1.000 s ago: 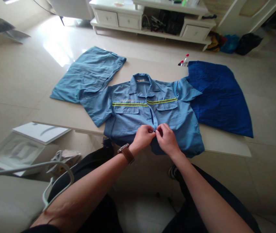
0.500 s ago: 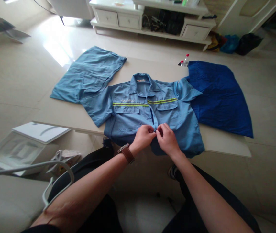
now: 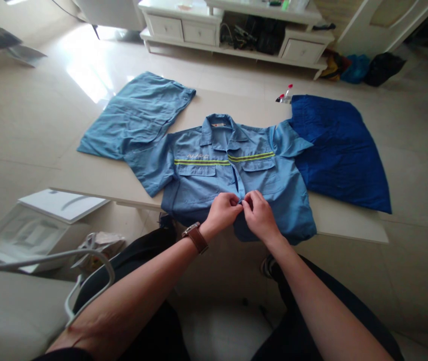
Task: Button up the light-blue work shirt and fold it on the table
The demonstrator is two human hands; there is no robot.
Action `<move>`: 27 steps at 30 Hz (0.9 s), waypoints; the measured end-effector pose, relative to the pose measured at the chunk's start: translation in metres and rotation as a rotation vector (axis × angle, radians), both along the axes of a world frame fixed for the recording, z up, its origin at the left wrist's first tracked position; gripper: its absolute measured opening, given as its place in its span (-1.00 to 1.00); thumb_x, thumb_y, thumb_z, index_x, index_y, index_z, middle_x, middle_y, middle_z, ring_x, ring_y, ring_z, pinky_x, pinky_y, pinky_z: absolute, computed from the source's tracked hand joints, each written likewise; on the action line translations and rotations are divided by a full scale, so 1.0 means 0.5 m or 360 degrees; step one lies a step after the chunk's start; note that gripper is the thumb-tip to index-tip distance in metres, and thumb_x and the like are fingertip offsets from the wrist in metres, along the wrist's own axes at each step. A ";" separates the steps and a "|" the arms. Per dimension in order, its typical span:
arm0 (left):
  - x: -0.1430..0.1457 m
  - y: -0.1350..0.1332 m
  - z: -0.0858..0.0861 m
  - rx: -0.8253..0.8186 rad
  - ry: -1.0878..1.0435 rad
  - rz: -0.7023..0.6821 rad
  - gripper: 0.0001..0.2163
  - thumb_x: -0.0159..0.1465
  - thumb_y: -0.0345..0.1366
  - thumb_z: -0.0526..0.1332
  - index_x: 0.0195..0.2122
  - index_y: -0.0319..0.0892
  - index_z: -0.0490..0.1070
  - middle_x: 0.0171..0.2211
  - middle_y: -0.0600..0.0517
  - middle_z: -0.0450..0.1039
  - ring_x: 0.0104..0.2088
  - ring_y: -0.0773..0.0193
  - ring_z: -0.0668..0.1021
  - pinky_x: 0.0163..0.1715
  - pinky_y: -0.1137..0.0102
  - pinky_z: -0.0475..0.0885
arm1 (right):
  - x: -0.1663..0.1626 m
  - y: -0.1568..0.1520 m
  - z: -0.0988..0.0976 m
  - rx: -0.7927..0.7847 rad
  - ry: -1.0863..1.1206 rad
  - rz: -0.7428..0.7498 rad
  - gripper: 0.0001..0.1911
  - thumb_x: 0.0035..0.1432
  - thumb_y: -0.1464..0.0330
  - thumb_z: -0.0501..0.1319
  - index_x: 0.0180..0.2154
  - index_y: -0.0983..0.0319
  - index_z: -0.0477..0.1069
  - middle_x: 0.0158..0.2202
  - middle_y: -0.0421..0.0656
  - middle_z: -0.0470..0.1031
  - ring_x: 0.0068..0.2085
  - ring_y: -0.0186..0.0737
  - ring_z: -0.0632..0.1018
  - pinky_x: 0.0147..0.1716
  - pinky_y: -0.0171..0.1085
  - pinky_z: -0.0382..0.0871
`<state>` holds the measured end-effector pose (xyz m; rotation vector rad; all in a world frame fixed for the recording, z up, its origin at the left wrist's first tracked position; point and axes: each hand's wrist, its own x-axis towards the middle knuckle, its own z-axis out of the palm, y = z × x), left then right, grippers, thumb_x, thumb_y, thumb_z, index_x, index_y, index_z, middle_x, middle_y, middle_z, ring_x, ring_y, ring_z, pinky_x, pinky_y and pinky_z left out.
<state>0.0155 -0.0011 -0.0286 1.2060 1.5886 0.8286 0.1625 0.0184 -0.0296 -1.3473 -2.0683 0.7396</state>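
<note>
A light blue short-sleeved work shirt [image 3: 194,188] with a collar, chest pockets and yellow-striped band lies face up on the table, its hem hanging over the near edge. At the lower front opening, my left hand [image 3: 224,208] pinches one side of the placket. My right hand [image 3: 259,213] pinches the cloth right beside it, fingertips of both hands almost touching. Whatever button lies between the fingers is hidden. Above the hands the placket gapes slightly. A brown-strapped watch [image 3: 196,237] is on my left wrist.
Folded light blue cloth [image 3: 134,110] lies at the table's left, dark blue cloth [image 3: 339,150] at its right. Bottles with red caps [image 3: 288,93] stand behind the pale table [image 3: 236,100]. A white box [image 3: 63,205] is on the floor at left; a white cabinet [image 3: 198,32] stands beyond.
</note>
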 end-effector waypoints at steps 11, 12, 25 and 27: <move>-0.003 0.004 0.001 0.0059 -0.0035 -0.0032 -0.95 0.07 -0.44 0.21 -0.50 -0.24 0.45 -0.58 0.17 0.33 -0.51 0.43 0.31 -0.51 0.48 0.12 | 0.005 0.022 -0.016 -0.0522 0.0373 -0.0226 -0.80 0.09 0.15 0.17 -0.41 0.14 0.32 -0.41 -0.18 0.40 -0.33 -0.14 0.43 -0.26 -0.17 0.31; -0.004 0.005 0.000 0.0055 -0.0035 -0.0037 -0.95 0.07 -0.44 0.21 -0.49 -0.24 0.46 -0.58 0.17 0.33 -0.52 0.43 0.32 -0.51 0.48 0.12 | 0.006 0.024 -0.021 -0.0592 0.0410 -0.0246 -0.78 0.06 0.13 0.18 -0.42 0.14 0.33 -0.42 -0.19 0.40 -0.33 -0.14 0.43 -0.27 -0.17 0.31; -0.010 0.001 0.016 0.0085 0.0206 -0.0119 -0.91 0.18 -0.39 0.23 -0.41 -0.23 0.53 -0.52 0.10 0.48 -0.47 0.37 0.43 -0.46 0.46 0.17 | 0.010 0.031 -0.045 -0.0793 0.0515 -0.0331 -0.73 -0.06 0.09 0.25 -0.43 0.15 0.37 -0.38 -0.19 0.41 -0.30 -0.15 0.44 -0.30 -0.21 0.35; -0.010 0.000 0.017 0.0082 0.0228 -0.0119 -0.89 0.20 -0.40 0.22 -0.36 -0.23 0.56 -0.48 0.08 0.51 -0.44 0.36 0.46 -0.42 0.46 0.21 | 0.011 0.030 -0.045 -0.0755 0.0503 -0.0328 -0.74 -0.04 0.10 0.24 -0.43 0.15 0.37 -0.39 -0.19 0.41 -0.29 -0.15 0.44 -0.29 -0.21 0.35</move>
